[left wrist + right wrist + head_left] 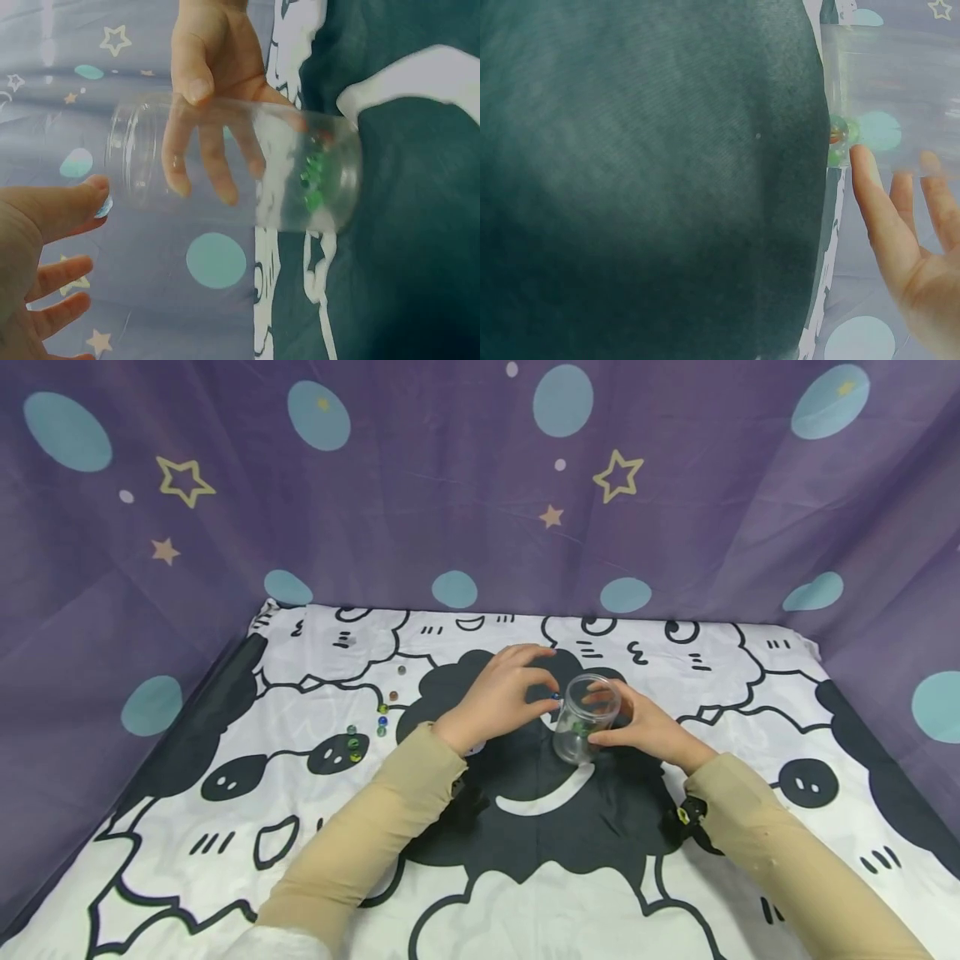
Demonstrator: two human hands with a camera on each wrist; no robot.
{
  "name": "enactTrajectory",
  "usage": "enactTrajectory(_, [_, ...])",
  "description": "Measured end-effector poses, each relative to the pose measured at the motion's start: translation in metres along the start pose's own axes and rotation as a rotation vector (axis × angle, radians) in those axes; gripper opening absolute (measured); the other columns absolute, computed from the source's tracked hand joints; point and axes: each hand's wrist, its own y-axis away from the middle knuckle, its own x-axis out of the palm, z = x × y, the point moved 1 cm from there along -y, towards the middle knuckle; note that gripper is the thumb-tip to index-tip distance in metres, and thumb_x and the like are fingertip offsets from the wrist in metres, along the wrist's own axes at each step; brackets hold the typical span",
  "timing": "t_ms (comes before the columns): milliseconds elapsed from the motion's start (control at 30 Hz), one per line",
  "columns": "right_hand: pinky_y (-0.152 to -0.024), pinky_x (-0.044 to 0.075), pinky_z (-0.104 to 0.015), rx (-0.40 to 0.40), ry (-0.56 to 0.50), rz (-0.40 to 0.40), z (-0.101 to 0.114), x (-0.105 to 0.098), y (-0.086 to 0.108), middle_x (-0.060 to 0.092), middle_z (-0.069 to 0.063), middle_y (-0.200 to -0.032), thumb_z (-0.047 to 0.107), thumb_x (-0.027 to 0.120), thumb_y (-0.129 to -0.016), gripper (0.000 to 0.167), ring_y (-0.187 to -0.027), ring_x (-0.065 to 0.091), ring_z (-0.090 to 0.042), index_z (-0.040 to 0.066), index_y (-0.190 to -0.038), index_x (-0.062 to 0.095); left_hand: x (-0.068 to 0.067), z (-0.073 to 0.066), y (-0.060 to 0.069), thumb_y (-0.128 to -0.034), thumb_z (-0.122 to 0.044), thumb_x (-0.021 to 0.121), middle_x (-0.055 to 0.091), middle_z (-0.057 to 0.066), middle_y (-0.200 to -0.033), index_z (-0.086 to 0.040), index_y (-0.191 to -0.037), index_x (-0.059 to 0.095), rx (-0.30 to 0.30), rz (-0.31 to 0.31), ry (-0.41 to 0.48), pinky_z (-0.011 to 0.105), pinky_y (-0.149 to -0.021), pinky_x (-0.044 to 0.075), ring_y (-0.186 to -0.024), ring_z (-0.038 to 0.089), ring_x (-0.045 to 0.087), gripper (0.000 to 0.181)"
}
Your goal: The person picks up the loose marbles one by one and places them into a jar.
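Observation:
My left hand (504,693) pinches a small blue glass marble (556,697) between thumb and forefinger, just left of the rim of a clear plastic jar (573,745). In the left wrist view only a bit of this marble (105,207) shows past the thumb; the other fingers are spread. The jar is lidless and stands with its mouth up, tilted slightly. My right hand (645,724) holds the jar from the right, thumb in front and fingers behind. Several green marbles (313,180) lie at the jar's bottom.
Left of my left hand, several loose marbles lie on the cloth in two rough rows, among them a blue marble (382,722), a brown marble (393,696) and a yellow-green marble (356,757). A purple curtain (465,518) hangs behind the black-and-white patterned cloth (540,910).

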Motion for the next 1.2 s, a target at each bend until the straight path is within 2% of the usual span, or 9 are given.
enactTrajectory(133, [-0.099,0.042,-0.052,0.002,0.014,0.002,0.000,0.000,0.000,0.047,-0.020,-0.136,0.009,0.071,-0.084,0.068,-0.126,0.044,-0.038,0.004,-0.141,0.035,0.001,-0.008,-0.010,-0.0838,-0.032,0.073,0.052,0.006,-0.138,-0.019,-0.097,0.074,-0.011,-0.021,0.002,0.040,-0.113,0.032,-0.131,0.025,0.043,0.019])
enactTrajectory(367, [-0.097,0.045,-0.049,0.020,0.013,-0.002,0.000,0.001,0.001,0.044,-0.017,-0.139,0.015,0.073,-0.083,0.071,-0.127,0.044,-0.037,0.009,-0.142,0.034,0.003,-0.019,-0.020,-0.0851,-0.030,0.072,0.050,0.008,-0.139,-0.017,-0.099,0.073,-0.012,0.020,0.034,0.042,-0.112,0.034,-0.131,0.025,0.043,0.020])
enactTrajectory(667, [-0.099,0.044,-0.050,0.009,0.015,0.001,-0.001,0.000,0.001,0.044,-0.018,-0.139,0.015,0.073,-0.083,0.073,-0.127,0.045,-0.038,0.006,-0.143,0.033,0.003,-0.021,-0.021,-0.0857,-0.031,0.071,0.049,0.008,-0.140,-0.017,-0.100,0.073,-0.018,0.050,0.038,0.041,-0.111,0.035,-0.132,0.024,0.043,0.020])
enactTrajectory(933, [-0.098,0.045,-0.048,0.014,0.016,-0.007,0.000,0.000,0.001,0.044,-0.017,-0.138,0.013,0.073,-0.083,0.072,-0.126,0.046,-0.037,0.007,-0.142,0.034,0.003,-0.020,-0.021,-0.0860,-0.031,0.070,0.050,0.009,-0.140,-0.017,-0.100,0.073,-0.011,0.041,0.040,0.042,-0.111,0.035,-0.130,0.025,0.044,0.021])
enactTrajectory(1200, [-0.096,0.046,-0.047,-0.006,-0.007,0.004,0.000,0.000,0.000,0.047,-0.021,-0.137,0.011,0.073,-0.083,0.069,-0.125,0.046,-0.038,0.003,-0.140,0.036,0.002,-0.018,-0.018,-0.0867,-0.032,0.069,0.051,0.008,-0.138,-0.016,-0.100,0.073,-0.016,0.034,0.021,0.040,-0.112,0.034,-0.130,0.025,0.045,0.021])
